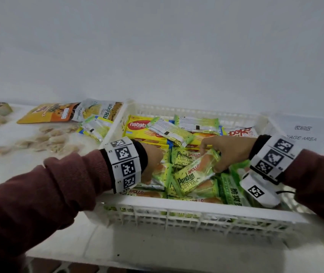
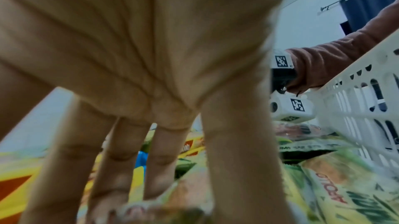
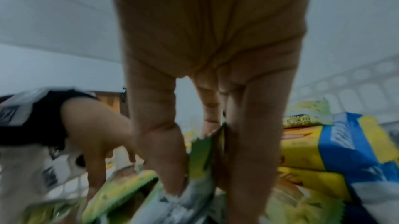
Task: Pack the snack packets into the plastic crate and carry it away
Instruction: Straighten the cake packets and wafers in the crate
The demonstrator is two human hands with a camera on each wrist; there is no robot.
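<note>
- Pinching a Pandan cake packet (image 1: 193, 175), your right hand (image 1: 228, 150) holds it between thumb and fingers (image 3: 248, 142) inside the white crate (image 1: 196, 206).
- Only your left wrist view shows your left hand (image 1: 153, 162) with straight fingers (image 2: 121, 159), tips touching packets.
- Beyond your fingertips lie Nabati packs (image 1: 137, 126).

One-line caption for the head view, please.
Both hands in a white crate of snacks: right hand grips a Pandan cake packet, left hand reaches among packets; more snacks lie on the table.
</note>
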